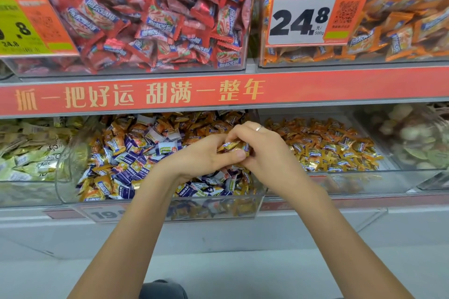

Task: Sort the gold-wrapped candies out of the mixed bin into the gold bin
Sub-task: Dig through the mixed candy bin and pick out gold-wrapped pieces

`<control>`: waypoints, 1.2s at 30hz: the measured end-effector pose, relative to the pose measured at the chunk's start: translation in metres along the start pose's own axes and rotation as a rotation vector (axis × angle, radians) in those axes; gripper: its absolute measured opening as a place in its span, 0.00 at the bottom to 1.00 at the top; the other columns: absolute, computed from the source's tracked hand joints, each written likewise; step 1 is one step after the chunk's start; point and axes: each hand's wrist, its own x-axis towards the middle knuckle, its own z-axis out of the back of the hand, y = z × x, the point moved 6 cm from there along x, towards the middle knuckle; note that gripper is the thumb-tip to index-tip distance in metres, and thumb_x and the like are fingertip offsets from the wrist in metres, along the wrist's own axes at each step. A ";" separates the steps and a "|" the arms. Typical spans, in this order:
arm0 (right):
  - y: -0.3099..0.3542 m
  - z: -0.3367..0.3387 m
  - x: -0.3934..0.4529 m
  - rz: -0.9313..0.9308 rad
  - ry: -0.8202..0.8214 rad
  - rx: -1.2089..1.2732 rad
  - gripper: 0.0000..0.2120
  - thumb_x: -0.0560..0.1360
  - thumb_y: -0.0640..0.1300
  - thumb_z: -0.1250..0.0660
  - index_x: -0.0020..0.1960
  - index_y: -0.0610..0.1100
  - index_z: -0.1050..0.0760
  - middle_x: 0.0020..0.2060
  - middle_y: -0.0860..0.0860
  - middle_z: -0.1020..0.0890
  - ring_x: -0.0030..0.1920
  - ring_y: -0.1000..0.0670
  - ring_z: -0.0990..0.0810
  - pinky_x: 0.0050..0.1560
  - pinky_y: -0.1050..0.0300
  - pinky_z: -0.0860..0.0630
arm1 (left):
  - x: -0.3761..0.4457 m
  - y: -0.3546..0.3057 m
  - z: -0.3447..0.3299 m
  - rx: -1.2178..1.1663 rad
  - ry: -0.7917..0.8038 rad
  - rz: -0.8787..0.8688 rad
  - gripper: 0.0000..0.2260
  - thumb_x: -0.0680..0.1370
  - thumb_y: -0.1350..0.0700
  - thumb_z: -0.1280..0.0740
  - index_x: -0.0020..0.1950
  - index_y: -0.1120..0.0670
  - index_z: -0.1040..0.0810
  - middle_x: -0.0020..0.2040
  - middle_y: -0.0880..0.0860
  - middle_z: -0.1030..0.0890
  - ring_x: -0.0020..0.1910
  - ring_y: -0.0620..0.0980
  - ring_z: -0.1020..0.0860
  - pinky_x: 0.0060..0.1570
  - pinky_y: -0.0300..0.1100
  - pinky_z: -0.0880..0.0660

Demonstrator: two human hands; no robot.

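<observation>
From the head camera, both hands meet over the mixed bin (73, 170), a clear plastic tub on the lower shelf filled with gold, purple and white wrapped candies. The left hand (206, 155) has its fingers curled, thumb stretched toward the right, pinching a small bunch of gold candies (232, 145). The right hand (264, 148), with a ring (259, 128) on one finger, curls its fingers around the same bunch from the other side, so the candies sit pressed between the two hands above the right part of the mixed bin. How many candies are in the bunch cannot be told.

Just to the right of the mixed bin is the gold bin (393, 177), another clear tub holding a layer of gold-wrapped candies only. To the left of the mixed bin lies a tub of pale green packets (29, 153).

Above the mixed bin runs a red shelf strip (340, 87) with gold Chinese lettering. Over that strip, a tub of red candies (150, 26) stands above the mixed bin, and a tub of orange candies (401, 19) stands to its right, carrying a price tag (301, 12) that reads 24.8.
</observation>
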 end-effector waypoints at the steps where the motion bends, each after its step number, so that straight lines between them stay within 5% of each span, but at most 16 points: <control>1: -0.001 0.001 0.000 0.004 -0.006 0.027 0.11 0.72 0.36 0.31 0.52 0.46 0.24 0.45 0.53 0.24 0.42 0.54 0.27 0.42 0.58 0.28 | -0.001 0.001 0.001 -0.023 0.017 0.003 0.21 0.73 0.42 0.31 0.55 0.57 0.26 0.45 0.54 0.22 0.43 0.50 0.23 0.46 0.40 0.26; 4: -0.007 0.022 -0.004 -0.050 -0.182 0.195 0.09 0.71 0.40 0.28 0.50 0.48 0.22 0.45 0.55 0.21 0.44 0.58 0.24 0.44 0.69 0.28 | -0.005 0.011 0.007 -0.099 0.064 0.056 0.23 0.70 0.56 0.24 0.62 0.58 0.26 0.53 0.54 0.19 0.43 0.48 0.22 0.46 0.40 0.24; 8: -0.035 0.053 -0.020 -0.222 -0.342 0.161 0.11 0.71 0.42 0.26 0.49 0.53 0.24 0.45 0.56 0.19 0.44 0.58 0.20 0.45 0.68 0.25 | -0.008 0.020 0.020 -0.257 -0.013 0.121 0.16 0.77 0.68 0.36 0.63 0.57 0.26 0.55 0.52 0.17 0.39 0.45 0.24 0.37 0.35 0.28; 10: -0.060 0.059 -0.028 -0.348 -0.266 0.038 0.11 0.72 0.44 0.27 0.53 0.50 0.22 0.49 0.53 0.19 0.46 0.53 0.20 0.47 0.64 0.25 | -0.009 0.020 0.022 -0.329 -0.043 0.128 0.15 0.78 0.71 0.40 0.62 0.59 0.25 0.55 0.53 0.17 0.40 0.45 0.23 0.36 0.34 0.27; 13: -0.082 0.051 -0.035 -0.465 0.017 -0.194 0.25 0.72 0.51 0.29 0.68 0.51 0.28 0.64 0.50 0.24 0.64 0.46 0.27 0.64 0.49 0.30 | -0.007 0.020 0.022 -0.418 -0.090 0.123 0.14 0.79 0.72 0.43 0.57 0.61 0.24 0.53 0.57 0.17 0.36 0.44 0.23 0.33 0.32 0.26; 15: -0.072 0.051 -0.034 -0.420 -0.010 -0.143 0.30 0.70 0.54 0.28 0.70 0.53 0.32 0.68 0.52 0.29 0.70 0.48 0.34 0.70 0.46 0.35 | -0.005 0.018 0.023 -0.464 -0.127 0.114 0.13 0.79 0.72 0.44 0.54 0.61 0.23 0.50 0.56 0.16 0.33 0.44 0.25 0.30 0.33 0.27; 17: -0.043 0.049 -0.027 -0.227 -0.118 -0.016 0.26 0.70 0.52 0.27 0.66 0.56 0.28 0.64 0.57 0.26 0.66 0.55 0.31 0.67 0.53 0.32 | -0.003 0.012 0.021 -0.540 -0.143 0.092 0.12 0.79 0.71 0.44 0.52 0.61 0.23 0.45 0.55 0.17 0.31 0.44 0.26 0.28 0.33 0.28; 20: -0.006 0.025 -0.019 -0.016 -0.074 0.120 0.20 0.69 0.47 0.26 0.59 0.55 0.24 0.55 0.61 0.22 0.57 0.62 0.26 0.56 0.65 0.28 | 0.000 0.001 0.013 -0.673 -0.105 0.025 0.11 0.78 0.71 0.44 0.52 0.61 0.24 0.40 0.55 0.19 0.31 0.45 0.26 0.28 0.32 0.27; 25: -0.009 0.029 -0.021 -0.079 -0.314 0.248 0.10 0.72 0.38 0.28 0.49 0.51 0.18 0.43 0.56 0.17 0.47 0.57 0.21 0.45 0.63 0.24 | 0.001 -0.009 0.001 -0.861 -0.029 -0.045 0.11 0.77 0.71 0.41 0.54 0.59 0.25 0.48 0.57 0.17 0.37 0.49 0.20 0.34 0.36 0.23; 28: -0.029 0.053 -0.032 -0.215 -0.511 0.177 0.06 0.73 0.40 0.29 0.46 0.51 0.18 0.40 0.58 0.17 0.41 0.57 0.20 0.41 0.63 0.24 | 0.000 -0.001 0.015 -0.469 -0.259 -0.048 0.14 0.80 0.70 0.44 0.56 0.55 0.24 0.60 0.50 0.21 0.47 0.51 0.17 0.36 0.36 0.21; 30: -0.055 0.064 -0.038 -0.370 -0.499 -0.006 0.05 0.75 0.42 0.31 0.48 0.50 0.18 0.41 0.57 0.17 0.43 0.55 0.20 0.44 0.59 0.25 | 0.002 0.006 0.023 0.309 -0.388 -0.049 0.16 0.79 0.68 0.44 0.56 0.50 0.24 0.64 0.46 0.26 0.59 0.51 0.22 0.46 0.41 0.22; 32: -0.075 0.065 -0.041 -0.455 -0.378 -0.190 0.07 0.76 0.43 0.33 0.53 0.48 0.19 0.50 0.51 0.17 0.53 0.48 0.22 0.54 0.51 0.26 | 0.005 0.012 0.016 0.877 -0.326 -0.043 0.12 0.78 0.61 0.37 0.55 0.46 0.22 0.67 0.44 0.29 0.67 0.53 0.33 0.64 0.51 0.33; 36: -0.074 0.065 -0.039 -0.450 -0.361 -0.112 0.09 0.77 0.42 0.34 0.57 0.45 0.22 0.55 0.50 0.21 0.56 0.53 0.27 0.55 0.60 0.35 | 0.014 0.008 -0.026 0.531 0.095 -0.195 0.07 0.71 0.54 0.26 0.48 0.50 0.17 0.53 0.45 0.19 0.54 0.41 0.24 0.58 0.44 0.28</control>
